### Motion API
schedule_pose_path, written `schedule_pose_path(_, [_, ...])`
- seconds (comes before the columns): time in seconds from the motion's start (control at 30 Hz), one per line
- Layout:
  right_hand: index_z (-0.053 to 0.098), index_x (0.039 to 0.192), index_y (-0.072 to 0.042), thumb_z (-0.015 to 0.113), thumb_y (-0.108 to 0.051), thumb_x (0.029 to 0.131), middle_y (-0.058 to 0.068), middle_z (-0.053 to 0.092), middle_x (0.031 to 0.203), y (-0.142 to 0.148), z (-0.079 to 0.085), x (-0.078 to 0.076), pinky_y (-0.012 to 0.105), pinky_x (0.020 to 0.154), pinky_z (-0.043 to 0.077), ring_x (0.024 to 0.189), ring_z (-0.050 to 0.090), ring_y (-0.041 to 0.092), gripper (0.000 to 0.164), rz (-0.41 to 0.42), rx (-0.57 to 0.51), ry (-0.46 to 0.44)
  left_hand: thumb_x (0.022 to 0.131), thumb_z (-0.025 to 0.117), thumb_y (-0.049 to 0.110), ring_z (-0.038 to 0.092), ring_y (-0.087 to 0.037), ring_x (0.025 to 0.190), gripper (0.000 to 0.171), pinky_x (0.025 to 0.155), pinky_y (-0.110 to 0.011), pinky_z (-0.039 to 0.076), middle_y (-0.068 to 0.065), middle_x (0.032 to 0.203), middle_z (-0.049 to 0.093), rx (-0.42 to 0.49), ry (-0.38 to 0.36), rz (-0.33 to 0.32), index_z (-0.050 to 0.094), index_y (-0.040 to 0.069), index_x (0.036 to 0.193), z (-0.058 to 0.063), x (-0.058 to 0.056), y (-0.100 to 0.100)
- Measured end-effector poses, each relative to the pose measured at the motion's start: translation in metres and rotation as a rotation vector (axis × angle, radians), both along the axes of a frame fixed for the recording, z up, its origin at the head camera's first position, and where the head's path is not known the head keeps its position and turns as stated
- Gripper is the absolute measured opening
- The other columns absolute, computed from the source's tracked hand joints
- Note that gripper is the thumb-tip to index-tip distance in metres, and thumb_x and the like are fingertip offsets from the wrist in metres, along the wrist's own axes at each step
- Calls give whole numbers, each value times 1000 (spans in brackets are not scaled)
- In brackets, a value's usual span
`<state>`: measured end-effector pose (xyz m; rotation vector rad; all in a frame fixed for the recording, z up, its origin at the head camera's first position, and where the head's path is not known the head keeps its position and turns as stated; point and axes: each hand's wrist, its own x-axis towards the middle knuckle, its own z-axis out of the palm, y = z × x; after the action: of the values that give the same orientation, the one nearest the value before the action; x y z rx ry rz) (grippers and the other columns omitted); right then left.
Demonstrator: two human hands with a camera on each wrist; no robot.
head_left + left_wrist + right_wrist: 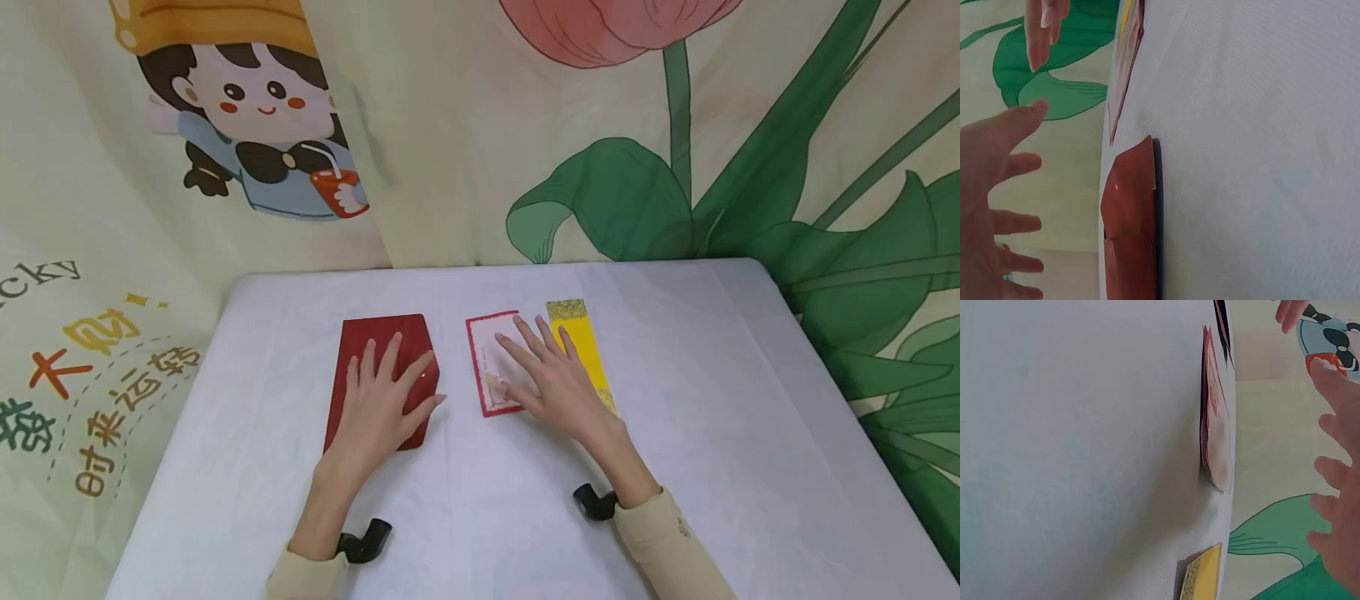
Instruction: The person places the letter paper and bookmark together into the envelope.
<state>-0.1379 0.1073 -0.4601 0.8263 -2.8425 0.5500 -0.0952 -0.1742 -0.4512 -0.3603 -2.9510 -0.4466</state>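
Note:
A dark red envelope (408, 333) with an angled flap at its right side lies on the left part of the table. Above it hovers my left hand (382, 400), fingers spread and holding nothing; the left wrist view shows air between that hand (985, 181) and the red envelope (1132, 219). My right hand (558, 379), also spread, is over a white card with a red border (487, 358) and a yellow strip with glittery gold ends (588, 342). In the right wrist view the hand (1341, 456) stays apart from the bordered card (1216, 425) and the yellow strip (1207, 575).
All the pieces lie on a table with a white cloth (510, 517). Behind it hangs a printed curtain (442, 150) with a cartoon figure, a pink flower and green leaves. A black camera mount sits on each wrist.

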Motion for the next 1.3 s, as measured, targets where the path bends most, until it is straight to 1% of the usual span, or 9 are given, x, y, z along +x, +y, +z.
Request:
schedule_pose_path(0.13, [34,161,-31,66,-48,98,3,23,171,-1,1,0,59,126,15,159,17,34,73,15,-17,-25,92,76,36,33,-58,142,66,112,-79,22,-30,154,39,-18,35,66,53,11,148,-2,-1,-3])
schedule_pose_path(0.27, [35,161,-29,67,-44,98,3,23,171,-3,1,1,56,127,16,159,18,32,72,51,-49,-65,94,72,31,41,-60,133,60,106,-81,29,-33,146,45,-60,35,124,54,6,145,-3,1,-5])
schedule_pose_path(0.4, [37,160,-21,70,-40,97,4,26,170,-5,1,2,50,127,19,159,22,29,74,77,-91,-91,96,70,30,46,-62,123,58,100,-78,36,-37,141,46,-57,-18,179,53,2,144,-5,3,-7])
schedule_pose_path(0.5, [38,159,-14,72,-40,96,5,29,169,-7,1,2,45,127,23,158,25,25,76,75,-106,-106,97,68,29,50,-62,113,58,92,-73,43,-39,134,46,-35,-73,227,51,-2,144,-7,4,-9])
schedule_pose_path(0.6, [40,158,-10,71,-40,97,5,31,168,-9,1,3,43,125,26,157,28,23,75,67,-105,-120,96,68,27,51,-61,106,59,84,-68,47,-40,127,46,-22,-117,265,49,-4,143,-10,5,-11])
schedule_pose_path(0.73, [41,158,-9,70,-41,98,5,32,168,-12,1,5,42,124,28,156,30,22,74,67,-99,-138,95,70,26,50,-60,103,61,78,-66,51,-41,122,45,-17,-146,289,48,-6,142,-12,7,-14])
schedule_pose_path(0.93, [38,159,-9,69,-42,98,5,32,168,-20,0,6,40,124,29,156,30,23,75,87,-104,-171,94,71,27,50,-59,103,59,74,-64,55,-41,120,46,-15,-149,315,50,-8,137,-15,7,-14])
schedule_pose_path(1.1, [36,159,-8,69,-43,98,5,30,169,-31,-2,5,40,125,28,157,27,23,78,114,-92,-239,93,71,26,49,-58,107,57,75,-64,55,-40,119,48,-12,-152,333,51,-8,135,-14,9,-13])
schedule_pose_path(1.3, [40,157,-6,73,-38,96,9,34,167,-44,-1,5,41,123,31,157,27,24,77,150,-53,-255,92,72,26,48,-58,111,59,80,-65,53,-40,121,48,-15,-146,334,52,-7,136,-15,9,-14])
